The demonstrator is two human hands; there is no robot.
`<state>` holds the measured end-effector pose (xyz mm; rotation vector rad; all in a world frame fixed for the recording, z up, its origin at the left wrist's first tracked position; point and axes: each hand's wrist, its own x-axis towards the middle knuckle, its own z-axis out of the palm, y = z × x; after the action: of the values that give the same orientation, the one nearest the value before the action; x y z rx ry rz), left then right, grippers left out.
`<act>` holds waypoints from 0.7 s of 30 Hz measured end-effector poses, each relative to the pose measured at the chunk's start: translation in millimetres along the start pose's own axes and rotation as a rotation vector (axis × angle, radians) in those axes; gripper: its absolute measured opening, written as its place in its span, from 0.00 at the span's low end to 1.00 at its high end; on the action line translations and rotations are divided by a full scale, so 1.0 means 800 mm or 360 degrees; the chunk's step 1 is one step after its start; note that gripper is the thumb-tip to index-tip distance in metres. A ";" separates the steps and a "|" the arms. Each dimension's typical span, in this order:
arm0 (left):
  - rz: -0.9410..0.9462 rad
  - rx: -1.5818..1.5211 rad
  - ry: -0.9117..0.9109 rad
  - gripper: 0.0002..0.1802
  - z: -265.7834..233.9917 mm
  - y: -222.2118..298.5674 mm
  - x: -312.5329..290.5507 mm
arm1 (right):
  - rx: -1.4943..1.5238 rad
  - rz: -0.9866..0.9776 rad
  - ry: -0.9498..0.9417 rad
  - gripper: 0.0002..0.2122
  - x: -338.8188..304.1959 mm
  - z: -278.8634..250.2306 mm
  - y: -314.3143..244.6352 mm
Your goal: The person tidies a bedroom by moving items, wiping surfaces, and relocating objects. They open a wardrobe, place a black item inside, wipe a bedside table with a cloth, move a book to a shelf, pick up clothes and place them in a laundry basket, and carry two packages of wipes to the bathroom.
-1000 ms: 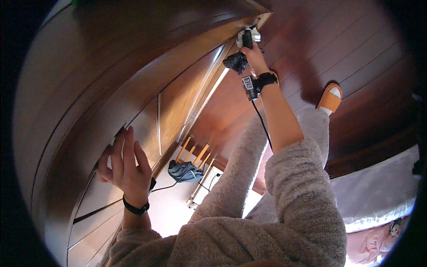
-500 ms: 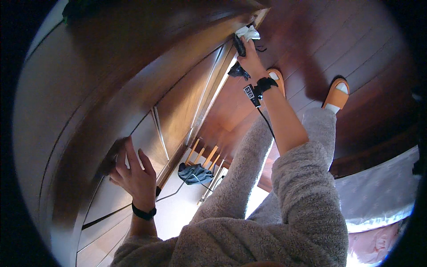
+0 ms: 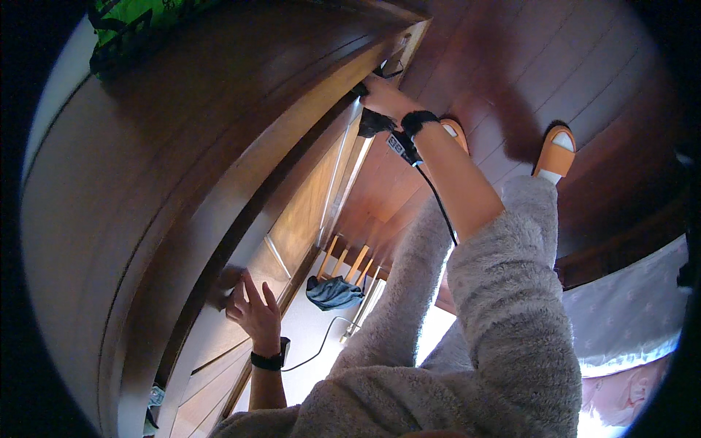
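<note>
My left hand [image 3: 255,317] lies against the wooden drawer front [image 3: 288,208]. Its index finger and thumb are stretched apart, and a dark patch beside the fingertips could be a shadow or a handle. My right hand [image 3: 385,97] reaches into the dark gap above the drawer front at the far end. The drawer's rim hides its fingers, so what they hold cannot be seen. A crumpled black piece [image 3: 375,123] hangs just below that hand, and a thin black loop [image 3: 391,70] shows beyond it.
A green bag [image 3: 139,29] rests on the brown cabinet top [image 3: 182,146]. Below the drawers stand light wooden bars [image 3: 356,261] with dark cloth [image 3: 334,293]. A black cable [image 3: 438,197] runs from my right wrist. My orange slippers [image 3: 558,152] are on the wooden floor; a bed [image 3: 621,306] is at right.
The gap above the drawer front has widened as the drawer came out. My left hand moved right with it. My right hand went from outside, holding a white and black bundle, into the gap.
</note>
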<state>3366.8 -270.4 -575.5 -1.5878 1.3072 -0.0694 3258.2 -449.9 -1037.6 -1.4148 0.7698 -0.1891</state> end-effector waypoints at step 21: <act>-0.0012 -0.0067 0.0263 0.23 -0.007 0.004 0.055 | -0.0543 0.0405 0.0106 0.14 -0.077 -0.075 -0.039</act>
<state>3379.2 -306.3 -597.8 -1.6512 1.4379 -0.1824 3187.4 -470.6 -984.0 -1.6185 1.0657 0.0985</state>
